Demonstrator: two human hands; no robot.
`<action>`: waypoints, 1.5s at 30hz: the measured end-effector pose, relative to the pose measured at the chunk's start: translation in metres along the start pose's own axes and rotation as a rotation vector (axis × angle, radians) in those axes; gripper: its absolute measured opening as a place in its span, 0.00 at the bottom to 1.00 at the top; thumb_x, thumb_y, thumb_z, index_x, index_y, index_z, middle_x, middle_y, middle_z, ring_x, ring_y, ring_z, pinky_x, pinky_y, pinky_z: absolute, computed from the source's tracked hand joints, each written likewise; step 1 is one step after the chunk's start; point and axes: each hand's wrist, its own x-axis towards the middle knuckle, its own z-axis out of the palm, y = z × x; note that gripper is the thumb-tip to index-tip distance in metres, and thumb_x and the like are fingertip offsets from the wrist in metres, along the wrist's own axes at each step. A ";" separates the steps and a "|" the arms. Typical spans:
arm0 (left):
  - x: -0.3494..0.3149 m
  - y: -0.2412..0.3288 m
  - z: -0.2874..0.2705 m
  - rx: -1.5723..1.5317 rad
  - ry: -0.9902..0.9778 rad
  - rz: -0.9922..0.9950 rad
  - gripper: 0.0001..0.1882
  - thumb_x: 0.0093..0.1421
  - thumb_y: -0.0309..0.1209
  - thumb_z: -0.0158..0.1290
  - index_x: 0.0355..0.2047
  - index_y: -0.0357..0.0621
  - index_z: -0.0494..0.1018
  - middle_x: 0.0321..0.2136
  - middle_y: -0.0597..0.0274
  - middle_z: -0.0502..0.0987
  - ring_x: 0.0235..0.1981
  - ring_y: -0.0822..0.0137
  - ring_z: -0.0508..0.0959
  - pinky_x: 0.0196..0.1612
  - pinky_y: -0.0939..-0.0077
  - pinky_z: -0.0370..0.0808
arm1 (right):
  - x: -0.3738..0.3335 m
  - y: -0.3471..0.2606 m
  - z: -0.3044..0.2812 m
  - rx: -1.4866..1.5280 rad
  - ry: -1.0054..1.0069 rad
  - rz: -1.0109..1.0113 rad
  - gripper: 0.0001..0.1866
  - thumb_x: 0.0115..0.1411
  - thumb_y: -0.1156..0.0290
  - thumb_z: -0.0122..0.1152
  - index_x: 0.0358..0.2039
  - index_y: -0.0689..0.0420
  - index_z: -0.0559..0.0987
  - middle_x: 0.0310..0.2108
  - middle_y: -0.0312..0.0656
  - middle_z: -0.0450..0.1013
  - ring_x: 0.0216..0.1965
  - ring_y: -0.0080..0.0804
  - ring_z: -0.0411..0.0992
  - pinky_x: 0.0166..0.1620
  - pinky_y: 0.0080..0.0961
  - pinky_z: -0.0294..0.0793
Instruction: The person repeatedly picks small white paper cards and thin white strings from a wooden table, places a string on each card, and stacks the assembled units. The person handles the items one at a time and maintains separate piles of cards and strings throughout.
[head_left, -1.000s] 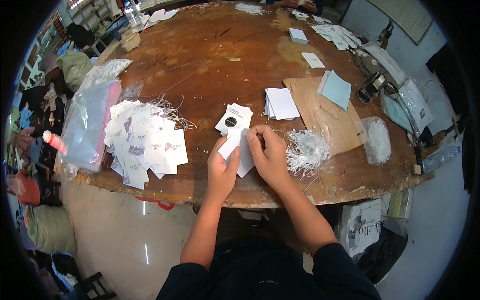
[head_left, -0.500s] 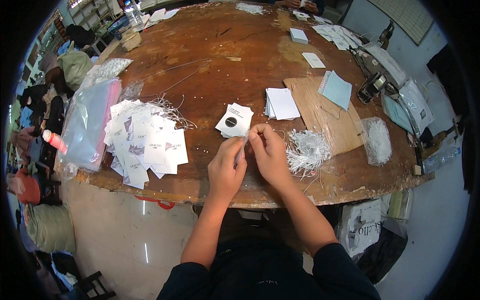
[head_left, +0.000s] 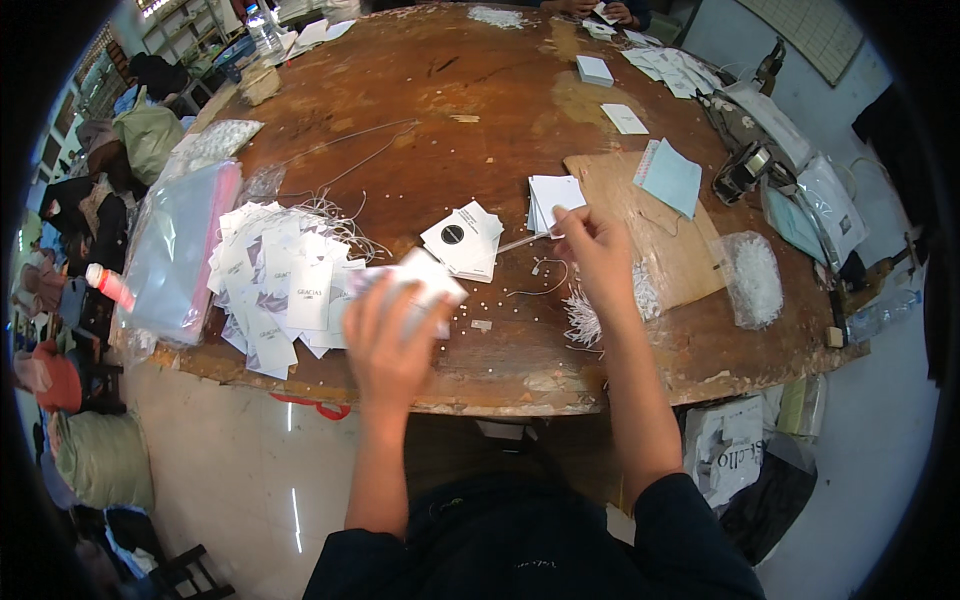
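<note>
My left hand (head_left: 385,340), smeared by motion, is closed on a white hang tag (head_left: 430,277) beside the big heap of tags (head_left: 265,275) on the left. With thumb and fingertips, my right hand (head_left: 597,245) pinches a thin white string (head_left: 525,241), pulled out toward the left; where its far end goes, I cannot tell. Between the hands lies a fanned stack of tags with a black circle (head_left: 465,240) on top. Just behind my right fingers is a stack of white cards (head_left: 553,195). A bundle of white strings (head_left: 585,315) is partly hidden under my right forearm.
Clear plastic bags (head_left: 180,250) and a red-and-white bottle (head_left: 108,285) lie at the left edge. To the right are a wooden board (head_left: 690,265), a light-blue booklet (head_left: 668,180) and a bagged white bundle (head_left: 752,283). Another person's hands (head_left: 605,12) hold something at the far side.
My hands were together at the middle stack; now they are apart. The left has swung left with a tag, the right has moved up and right with a string. The stack looks more fanned.
</note>
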 end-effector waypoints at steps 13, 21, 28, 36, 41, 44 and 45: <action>0.040 -0.049 0.025 0.000 -0.515 -0.483 0.23 0.61 0.46 0.59 0.52 0.48 0.77 0.63 0.51 0.65 0.66 0.49 0.61 0.63 0.39 0.56 | 0.018 0.042 -0.012 -1.046 0.219 -0.311 0.24 0.54 0.51 0.71 0.40 0.60 0.83 0.44 0.48 0.76 0.45 0.49 0.74 0.46 0.43 0.74; 0.066 -0.012 0.071 0.057 -0.356 -0.256 0.26 0.58 0.50 0.60 0.47 0.42 0.80 0.54 0.56 0.75 0.56 0.56 0.73 0.61 0.54 0.63 | 0.013 0.041 -0.008 -1.087 0.179 -0.292 0.27 0.53 0.50 0.72 0.39 0.64 0.83 0.43 0.53 0.76 0.44 0.51 0.75 0.46 0.42 0.75; 0.066 -0.008 0.075 -0.033 -0.461 -0.317 0.25 0.57 0.48 0.63 0.44 0.38 0.79 0.41 0.54 0.81 0.40 0.50 0.81 0.45 0.57 0.75 | 0.013 0.048 -0.008 -1.050 0.184 -0.317 0.23 0.53 0.53 0.71 0.37 0.63 0.83 0.48 0.55 0.75 0.47 0.52 0.74 0.49 0.48 0.73; 0.070 -0.003 0.069 -0.078 -0.412 -0.407 0.24 0.56 0.46 0.64 0.43 0.38 0.79 0.35 0.48 0.83 0.35 0.47 0.83 0.35 0.58 0.80 | 0.009 0.046 -0.006 -1.054 0.223 -0.314 0.21 0.54 0.55 0.70 0.40 0.59 0.83 0.50 0.53 0.75 0.51 0.52 0.72 0.52 0.49 0.71; 0.073 -0.005 0.066 -0.119 -0.387 -0.411 0.25 0.54 0.44 0.66 0.45 0.37 0.79 0.36 0.46 0.83 0.35 0.47 0.83 0.36 0.58 0.80 | 0.009 0.048 -0.007 -1.050 0.209 -0.292 0.19 0.55 0.56 0.68 0.39 0.58 0.84 0.52 0.53 0.74 0.52 0.51 0.71 0.52 0.48 0.70; 0.071 -0.006 0.065 -0.160 -0.290 -0.394 0.25 0.54 0.41 0.66 0.46 0.36 0.79 0.37 0.46 0.82 0.36 0.48 0.83 0.38 0.59 0.80 | 0.009 0.049 -0.006 -1.047 0.224 -0.326 0.17 0.55 0.58 0.68 0.38 0.58 0.85 0.52 0.52 0.73 0.53 0.51 0.70 0.52 0.48 0.70; 0.071 -0.006 0.065 -0.170 -0.253 -0.372 0.26 0.53 0.41 0.66 0.46 0.35 0.78 0.38 0.46 0.82 0.36 0.48 0.83 0.38 0.60 0.81 | 0.009 0.049 -0.006 -1.050 0.228 -0.331 0.17 0.55 0.58 0.67 0.38 0.59 0.85 0.52 0.52 0.73 0.53 0.51 0.70 0.52 0.47 0.70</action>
